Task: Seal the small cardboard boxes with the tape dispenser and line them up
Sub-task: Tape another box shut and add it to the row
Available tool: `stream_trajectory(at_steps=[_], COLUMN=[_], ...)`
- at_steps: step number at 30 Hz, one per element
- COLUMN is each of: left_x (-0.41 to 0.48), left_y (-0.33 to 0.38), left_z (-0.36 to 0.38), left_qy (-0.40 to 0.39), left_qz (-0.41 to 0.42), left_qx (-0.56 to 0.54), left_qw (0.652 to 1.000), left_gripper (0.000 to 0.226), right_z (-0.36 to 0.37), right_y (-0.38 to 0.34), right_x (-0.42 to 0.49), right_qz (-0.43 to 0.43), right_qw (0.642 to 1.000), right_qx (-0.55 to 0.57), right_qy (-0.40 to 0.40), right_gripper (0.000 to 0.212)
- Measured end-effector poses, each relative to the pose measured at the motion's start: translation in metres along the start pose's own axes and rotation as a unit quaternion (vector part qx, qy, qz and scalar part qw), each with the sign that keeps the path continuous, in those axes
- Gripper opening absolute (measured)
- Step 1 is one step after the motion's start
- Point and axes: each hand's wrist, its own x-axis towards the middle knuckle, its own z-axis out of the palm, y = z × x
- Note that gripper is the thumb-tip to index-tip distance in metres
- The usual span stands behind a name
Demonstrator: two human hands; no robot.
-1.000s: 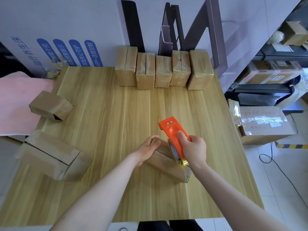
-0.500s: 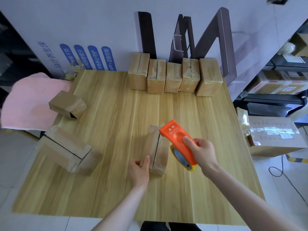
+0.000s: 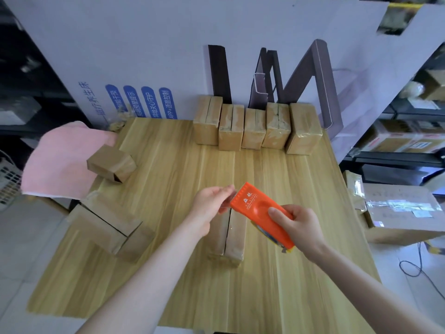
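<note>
The pale wooden table (image 3: 289, 273) carries a row of five taped boxes (image 3: 255, 131), standing side by side along its far edge and touching one another. Well nearer than the row, roughly in line with its middle, a single box (image 3: 232, 239) lies lengthwise with a dark seam along its top. Left of the row and nearer, a small box (image 3: 110, 163) sits askew. Nearer again, a larger box (image 3: 108, 227) lies at the left edge. Far left of the row, a pink cloth (image 3: 62, 162) meets the table's edge.

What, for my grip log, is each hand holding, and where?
Right hand grips the tape dispenser by its rear body; left hand seems to pinch its tape end.
</note>
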Motion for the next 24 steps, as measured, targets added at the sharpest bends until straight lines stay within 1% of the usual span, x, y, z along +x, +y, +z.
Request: stream_trajectory(at_steps=[4,9,11,14,18,21,24], left_x=[0.007,0.014,0.017,0.022,0.032,0.048,0.061], left_y=[0.004,0.013,0.016,0.018,0.021,0.025,0.019], left_z=[-0.001,-0.004,-0.005,-0.003,-0.005,-0.033,-0.063], left_qy=[0.019,-0.003,-0.001,0.039,0.082,0.151,0.196], left_qz=[-0.005,-0.018,-0.009,0.021,0.036,0.034,0.017], left_qx=[0.008,0.023,0.038,0.063,0.089,0.102,0.096], left_qw=[1.0,1.0,0.999,0.997,0.992,0.983,0.976], left_gripper=[0.017,0.012,0.009,0.016,0.027,0.029,0.017], right_z=[-0.003,-0.004,-0.005,-0.005,-0.011,-0.037,-0.067], right_y=[-0.005,-0.011,-0.013,-0.016,-0.02,-0.013,-0.001], right_x=[0.001,0.002,0.003,0.005,0.011,0.016,0.018], right_qz=[-0.009,-0.018,-0.021,-0.021,-0.026,-0.022,0.0], right_qw=[1.0,0.999,0.999,0.997,0.991,0.985,0.976], right_qx=[-0.014,-0.036,-0.043,-0.066,-0.125,-0.17,-0.219], right_qy=[-0.014,-0.023,-0.02,-0.025,-0.03,-0.017,0.0], right_gripper=[0.019,0.019,0.02,0.022,0.034,0.026,0.017])
